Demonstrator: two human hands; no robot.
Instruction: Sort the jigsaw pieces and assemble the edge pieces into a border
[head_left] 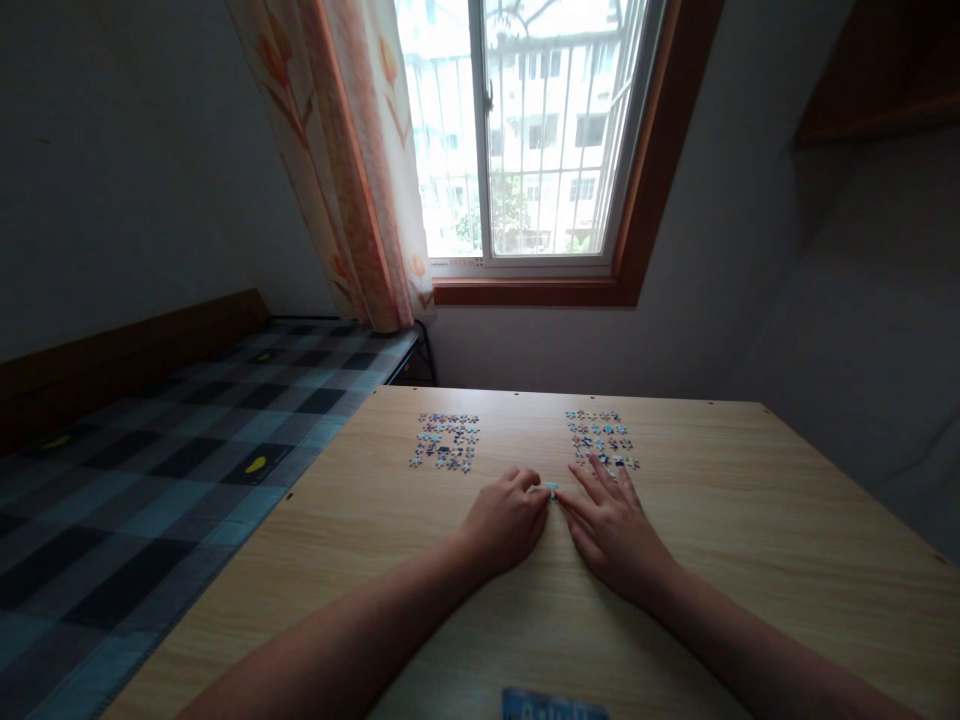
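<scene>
Left hand's grip (504,522): fingers curled inward, thumb side toward the other hand, fingertips at a small pale-blue jigsaw bit; whether they pinch it or only press it, I cannot tell.
Right hand's grip (616,532): palm down, fingers loosely spread, index fingertip at the other side of that same bit, nothing closed inside the hand.
Blue printed item: its top edge (555,704) shows at the bottom of the view, between the forearms, with pale lettering too blurred to read.
Pale-blue jigsaw bit (553,490): flat on the table between the two hands; too small to tell whether it is one piece or several joined.
Right jigsaw group (596,429): loose pieces in rows, the nearest ones partly behind the right fingers.
Left jigsaw group (450,452): similar rows with a few gaps, just beyond the left hand.
Table (780,500): light wood grain, small dark spots along its edges.
Bed (217,440): left of the table, checked cover.
Curtain (337,150): orange, tulip print.
Sliding window (481,150): wood-framed, bars and a pale building beyond.
</scene>
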